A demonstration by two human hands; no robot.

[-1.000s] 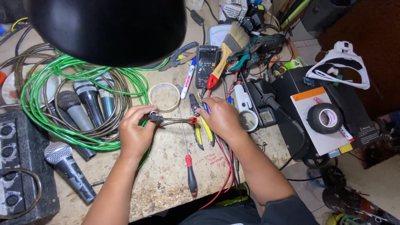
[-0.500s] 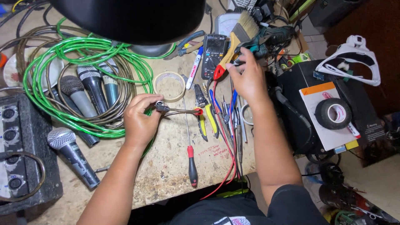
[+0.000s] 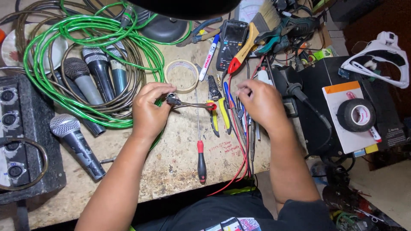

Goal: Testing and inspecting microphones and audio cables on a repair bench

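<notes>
My left hand (image 3: 149, 112) pinches a small metal plug (image 3: 171, 99) at the end of a thin brown cable (image 3: 192, 104) that runs right to a red tip. My right hand (image 3: 262, 104) hovers to the right of it over a row of tools, with the fingers curled and pinched near a red wire (image 3: 231, 87). I cannot see whether anything is between those fingers. Yellow-handled pliers (image 3: 223, 114) lie between the hands. A red-handled screwdriver (image 3: 200, 155) lies below them on the worn bench.
A tape ring (image 3: 182, 76), marker (image 3: 209, 57), multimeter (image 3: 231, 42) and paintbrush (image 3: 253, 36) lie behind the hands. A green cable coil (image 3: 47, 92) and several microphones (image 3: 99, 72) fill the left. A black box (image 3: 23, 141) sits far left. A black tape roll (image 3: 355, 114) rests right.
My right hand reached up to the brush and pliers at the back, then came back down beside the pliers. The left hand kept hold of the plug.
</notes>
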